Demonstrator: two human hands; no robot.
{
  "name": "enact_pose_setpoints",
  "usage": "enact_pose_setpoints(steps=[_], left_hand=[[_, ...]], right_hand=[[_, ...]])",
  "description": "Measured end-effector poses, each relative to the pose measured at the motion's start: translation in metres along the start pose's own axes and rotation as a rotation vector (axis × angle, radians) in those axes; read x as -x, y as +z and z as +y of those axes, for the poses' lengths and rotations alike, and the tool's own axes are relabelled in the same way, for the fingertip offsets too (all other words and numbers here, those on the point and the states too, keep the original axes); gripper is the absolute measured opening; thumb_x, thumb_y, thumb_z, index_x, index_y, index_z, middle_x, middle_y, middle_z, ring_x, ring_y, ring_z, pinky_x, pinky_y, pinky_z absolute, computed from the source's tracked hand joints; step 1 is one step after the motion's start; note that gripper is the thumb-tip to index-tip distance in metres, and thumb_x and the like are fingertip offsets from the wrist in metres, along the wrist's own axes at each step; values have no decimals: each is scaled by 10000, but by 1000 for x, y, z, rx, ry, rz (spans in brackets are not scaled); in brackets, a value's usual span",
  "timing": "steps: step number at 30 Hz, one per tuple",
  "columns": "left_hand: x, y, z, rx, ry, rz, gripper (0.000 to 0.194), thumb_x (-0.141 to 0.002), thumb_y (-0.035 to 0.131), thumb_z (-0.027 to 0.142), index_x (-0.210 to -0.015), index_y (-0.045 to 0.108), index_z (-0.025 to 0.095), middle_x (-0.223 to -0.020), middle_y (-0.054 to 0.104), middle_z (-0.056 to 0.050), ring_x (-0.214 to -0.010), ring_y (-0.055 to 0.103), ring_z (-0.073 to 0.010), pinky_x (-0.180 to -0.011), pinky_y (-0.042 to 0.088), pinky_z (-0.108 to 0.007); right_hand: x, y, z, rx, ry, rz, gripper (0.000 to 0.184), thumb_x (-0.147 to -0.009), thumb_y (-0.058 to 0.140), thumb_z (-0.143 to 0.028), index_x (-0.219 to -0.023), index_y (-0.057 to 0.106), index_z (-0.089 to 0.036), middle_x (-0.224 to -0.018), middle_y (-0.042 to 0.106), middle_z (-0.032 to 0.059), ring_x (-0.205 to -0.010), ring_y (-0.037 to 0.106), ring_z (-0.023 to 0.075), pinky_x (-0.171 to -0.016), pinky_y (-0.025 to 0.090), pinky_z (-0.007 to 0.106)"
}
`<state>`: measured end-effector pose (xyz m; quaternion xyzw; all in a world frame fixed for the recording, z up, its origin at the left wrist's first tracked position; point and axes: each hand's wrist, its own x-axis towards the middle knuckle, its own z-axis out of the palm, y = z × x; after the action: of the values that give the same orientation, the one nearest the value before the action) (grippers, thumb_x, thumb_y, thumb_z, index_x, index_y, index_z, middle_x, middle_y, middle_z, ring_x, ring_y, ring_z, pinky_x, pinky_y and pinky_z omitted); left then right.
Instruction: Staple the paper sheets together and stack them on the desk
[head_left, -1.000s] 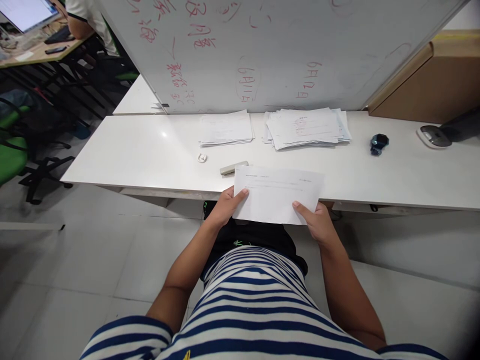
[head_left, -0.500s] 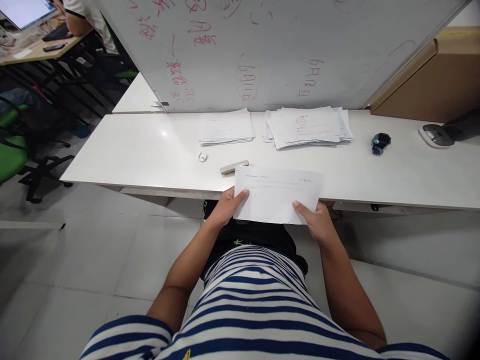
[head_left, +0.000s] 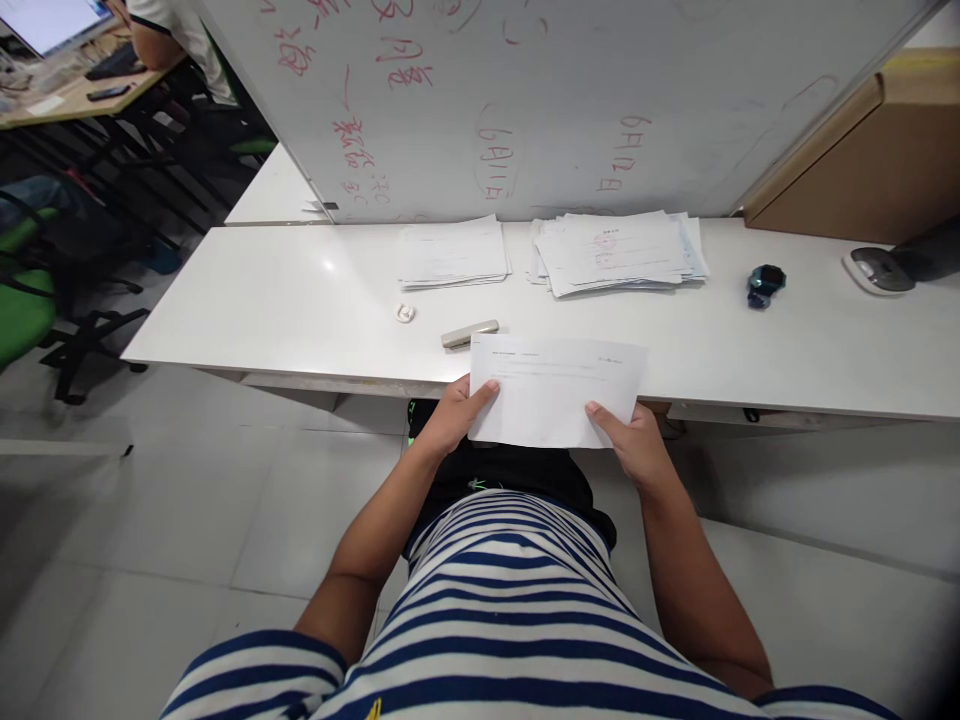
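Between my two hands is a white printed sheet of paper, held over the front edge of the white desk. My left hand pinches its left side, thumb on top and fingers beneath. On the right side my right hand grips it the same way. Whether it is one sheet or several I cannot tell. Just behind the paper lies a grey stapler, partly covered by its upper left corner. Farther back are a thin stack of papers and a thicker, uneven stack.
A small white round object lies left of the stapler. To the right are a dark watch and a computer mouse. A whiteboard and a cardboard box stand behind. Another person sits at the far left.
My hands and the paper stay practically in place. Only a slight shift of the camera view shows.
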<state>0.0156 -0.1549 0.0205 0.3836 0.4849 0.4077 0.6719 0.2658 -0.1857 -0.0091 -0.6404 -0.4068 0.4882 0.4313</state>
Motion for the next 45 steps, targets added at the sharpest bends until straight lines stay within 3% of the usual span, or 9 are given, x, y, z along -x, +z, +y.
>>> enact_pose_setpoints(steps=[6, 11, 16, 22, 30, 33, 36, 38, 45], left_hand=[[2, 1, 1, -13, 7, 3, 470, -750, 677, 484, -1120, 656, 195, -1062, 706, -85, -934, 659, -251, -858, 506, -401], [-9, -12, 16, -85, 100, 90, 472, -738, 673, 518, -1072, 660, 184, -988, 721, -80, -921, 661, -264, -815, 530, -395], [-88, -58, 67, -213, 360, 265, 500, -754, 633, 556, -1054, 614, 157, -912, 711, -97, -884, 661, -239, -792, 540, -373], [-212, -112, 122, -385, 458, 532, 353, -744, 641, 445, -887, 616, 124, -830, 669, -75, -836, 639, -225, -769, 531, -366], [-253, -127, 134, -1130, 239, 572, 222, -760, 551, 285, -885, 625, 118, -904, 655, -130, -930, 610, -299, -840, 493, -438], [-251, -120, 135, -1384, 243, 648, 401, -745, 596, 326, -1094, 571, 129, -1142, 594, -191, -1095, 539, -363, -924, 429, -526], [-246, -104, 133, -1422, 343, 813, 641, -752, 610, 379, -1311, 416, 133, -1371, 412, -230, -1239, 406, -400, -963, 370, -582], [-244, -86, 132, -1434, 404, 795, 658, -778, 586, 414, -1340, 392, 133, -1425, 344, -230, -1287, 335, -411, -978, 342, -592], [-240, 24, 112, -1614, 661, 61, 379, -878, 454, 438, -1162, 578, 219, -1251, 572, -104, -1206, 451, -307, -1002, 315, -473]], right_hand=[[0, 0, 2, 4, 2, -4, 465, -702, 707, -506, -1011, 688, -159, -1068, 703, 99, -974, 650, 282, -834, 523, 385], [-13, -2, -4, 29, -149, 37, 466, -796, 569, -574, -1063, 653, -201, -923, 714, 54, -813, 659, 207, -745, 522, 328], [-67, 0, -13, 287, -406, 273, 410, -875, 451, -502, -1051, 643, -186, -832, 684, 63, -736, 627, 181, -709, 484, 297], [-115, 4, -12, 726, -404, 258, 354, -893, 395, -394, -986, 675, -198, -809, 702, 77, -749, 613, 229, -678, 416, 310], [-118, 5, -13, 779, -412, 263, 327, -926, 354, -340, -984, 655, -224, -797, 695, 46, -724, 600, 205, -617, 353, 272], [-120, 5, -12, 780, -412, 262, 319, -931, 353, -332, -993, 648, -230, -797, 692, 38, -721, 593, 198, -611, 339, 264], [-120, 4, -12, 792, -403, 251, 316, -934, 352, -329, -996, 645, -229, -799, 692, 37, -723, 588, 197, -608, 328, 263], [-120, 4, -13, 801, -398, 242, 314, -936, 352, -330, -989, 645, -228, -788, 689, 35, -715, 584, 196, -600, 321, 264], [-118, 5, -15, 814, -395, 232, 306, -938, 353, -327, -981, 640, -228, -799, 688, 34, -718, 585, 195, -601, 317, 268]])
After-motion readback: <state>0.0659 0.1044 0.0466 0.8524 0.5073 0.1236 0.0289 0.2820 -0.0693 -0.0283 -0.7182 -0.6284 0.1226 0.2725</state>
